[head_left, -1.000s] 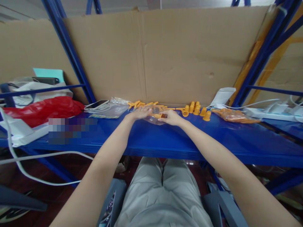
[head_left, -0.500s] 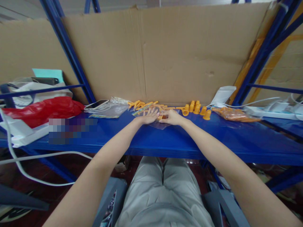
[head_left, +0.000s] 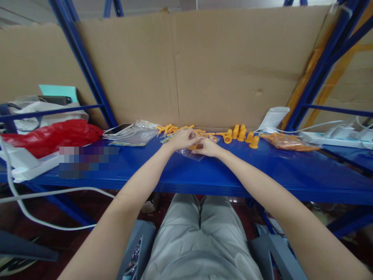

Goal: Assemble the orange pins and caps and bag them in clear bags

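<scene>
Both hands meet at the back middle of the blue shelf (head_left: 262, 171), over a small clear plastic bag (head_left: 190, 154). My left hand (head_left: 182, 139) has its fingers curled, pinching the top of the bag. My right hand (head_left: 207, 147) is closed on a small orange plastic part (head_left: 198, 146) at the bag's mouth. Loose orange parts (head_left: 171, 128) lie just behind the hands, and several upright orange caps (head_left: 241, 134) stand to the right.
A phone (head_left: 119, 128) and clear bags (head_left: 136, 134) lie left of the hands. A red bag (head_left: 51, 136) and white cable (head_left: 43, 192) are at far left. A filled bag of orange parts (head_left: 287, 142), white pouch (head_left: 274, 116) and power strip (head_left: 335, 140) sit right. Cardboard (head_left: 218, 66) backs the shelf.
My left hand went from lying flat with spread fingers to pinching the bag, and it moved right toward my right hand. The bag has lifted a little off the shelf.
</scene>
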A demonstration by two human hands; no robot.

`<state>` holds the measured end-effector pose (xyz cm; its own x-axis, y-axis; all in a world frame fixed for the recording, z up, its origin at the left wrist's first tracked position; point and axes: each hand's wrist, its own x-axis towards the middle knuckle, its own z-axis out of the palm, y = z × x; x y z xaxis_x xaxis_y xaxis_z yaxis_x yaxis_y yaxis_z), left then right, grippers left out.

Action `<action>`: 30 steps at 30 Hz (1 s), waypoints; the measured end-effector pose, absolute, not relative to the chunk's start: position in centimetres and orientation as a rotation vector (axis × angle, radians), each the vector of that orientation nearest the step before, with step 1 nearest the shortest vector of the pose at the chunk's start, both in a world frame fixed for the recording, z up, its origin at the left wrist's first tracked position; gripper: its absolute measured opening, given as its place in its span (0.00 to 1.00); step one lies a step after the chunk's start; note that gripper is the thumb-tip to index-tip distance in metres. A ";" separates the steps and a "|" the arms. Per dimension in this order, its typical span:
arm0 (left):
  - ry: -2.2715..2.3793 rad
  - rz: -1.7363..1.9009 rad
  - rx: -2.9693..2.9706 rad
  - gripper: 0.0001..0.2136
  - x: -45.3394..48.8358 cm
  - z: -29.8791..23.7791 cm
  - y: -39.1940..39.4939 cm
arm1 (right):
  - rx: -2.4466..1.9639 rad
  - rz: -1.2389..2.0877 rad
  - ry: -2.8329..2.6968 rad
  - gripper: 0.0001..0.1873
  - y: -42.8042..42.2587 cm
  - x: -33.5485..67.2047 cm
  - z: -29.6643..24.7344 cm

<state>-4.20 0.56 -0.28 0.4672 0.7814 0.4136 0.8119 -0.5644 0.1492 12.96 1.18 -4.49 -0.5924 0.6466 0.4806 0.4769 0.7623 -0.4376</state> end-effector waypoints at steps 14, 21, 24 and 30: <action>-1.520 -0.359 -2.475 0.14 -1.8 -0.6 -1.6 | -0.894 0.590 -2.084 0.08 2.4 12.7 -5.4; -1.370 -0.642 -2.443 0.14 -0.2 -2.3 -2.0 | -0.851 0.669 -2.087 0.13 2.5 12.9 -4.8; -1.220 -0.738 -2.502 0.11 0.1 -3.1 -1.8 | -0.783 0.771 -2.056 0.14 2.0 12.8 -4.5; -1.038 -0.940 -2.548 0.09 -0.2 -4.0 -1.0 | -0.824 0.982 -1.924 0.13 1.2 12.9 -4.4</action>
<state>-0.20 -1.01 -4.00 0.5422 0.5423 0.6418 0.6921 -0.7213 0.0247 12.90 1.24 -4.45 -0.4624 0.8101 0.3604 0.1838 0.4853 -0.8548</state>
